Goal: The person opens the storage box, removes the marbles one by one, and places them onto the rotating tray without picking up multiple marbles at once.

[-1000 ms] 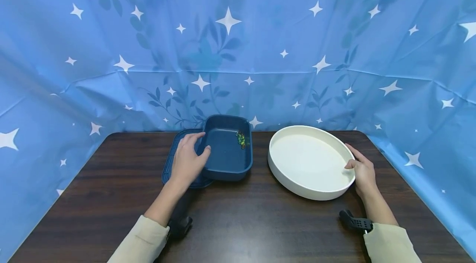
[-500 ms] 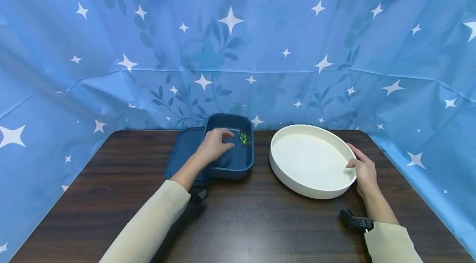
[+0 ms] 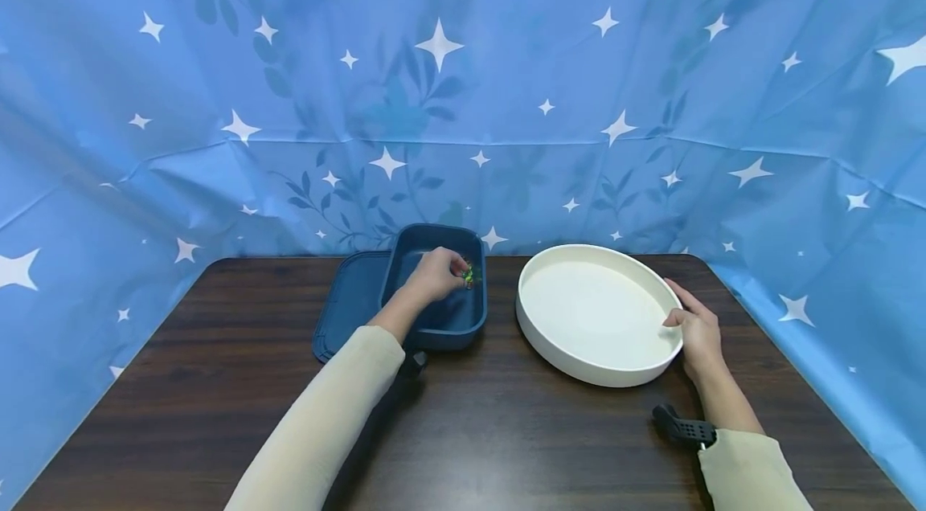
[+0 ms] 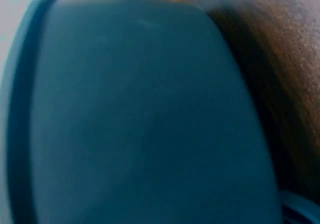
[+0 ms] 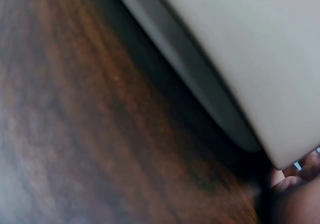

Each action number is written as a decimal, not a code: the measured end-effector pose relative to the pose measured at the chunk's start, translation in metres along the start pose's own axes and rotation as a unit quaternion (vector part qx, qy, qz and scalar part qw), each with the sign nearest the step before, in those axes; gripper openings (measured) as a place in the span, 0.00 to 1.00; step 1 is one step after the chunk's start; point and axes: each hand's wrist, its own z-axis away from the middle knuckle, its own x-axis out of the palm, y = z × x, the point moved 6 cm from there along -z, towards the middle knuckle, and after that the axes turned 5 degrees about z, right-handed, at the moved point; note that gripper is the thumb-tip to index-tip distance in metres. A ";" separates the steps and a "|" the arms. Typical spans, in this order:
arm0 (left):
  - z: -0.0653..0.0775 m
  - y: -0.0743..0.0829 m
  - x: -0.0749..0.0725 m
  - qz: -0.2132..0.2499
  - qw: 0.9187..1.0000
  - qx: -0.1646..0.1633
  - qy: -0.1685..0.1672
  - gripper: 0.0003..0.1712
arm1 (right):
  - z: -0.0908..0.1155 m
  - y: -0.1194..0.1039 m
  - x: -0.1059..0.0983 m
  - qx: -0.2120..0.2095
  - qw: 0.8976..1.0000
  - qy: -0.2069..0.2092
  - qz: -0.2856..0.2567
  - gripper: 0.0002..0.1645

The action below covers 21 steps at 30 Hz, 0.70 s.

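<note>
My left hand (image 3: 434,274) reaches into a dark blue rectangular box (image 3: 452,341). Its thumb and fingertips are at a small clump of green, yellow and reddish bits (image 3: 469,277) by the box's right wall; whether they pinch it is too small to tell. The left wrist view is filled by the box's outer wall (image 4: 145,108). On the right, my right hand (image 3: 698,334) grips the rim of a large round cream tray (image 3: 596,310), thumb inside and fingers outside. In the right wrist view some of its fingers (image 5: 287,181) show below the tray's edge (image 5: 240,53).
A flat dark blue ribbed lid (image 3: 343,306) lies left of the box, partly under it. All of it stands on a dark wooden table (image 3: 506,439). Behind the table hangs a blue curtain (image 3: 521,198) with white stars.
My left hand has moved right from the box's left rim, across its inside, to the colourful clump. My right hand keeps its hold on the tray, which stays in place.
</note>
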 end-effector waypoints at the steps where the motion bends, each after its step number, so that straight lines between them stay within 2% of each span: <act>1: -0.002 -0.001 0.001 -0.002 1.000 -0.003 -0.001 0.12 | 0.000 0.000 0.001 0.000 1.000 -0.001 -0.005 0.48; 9: -0.009 -0.003 0.013 -0.009 1.000 -0.017 -0.014 0.11 | 0.004 0.000 0.003 0.006 1.000 -0.001 -0.011 0.48; 21: -0.013 -0.012 0.021 -0.042 0.998 -0.052 0.001 0.07 | 0.001 -0.002 0.002 0.008 1.000 0.000 -0.020 0.48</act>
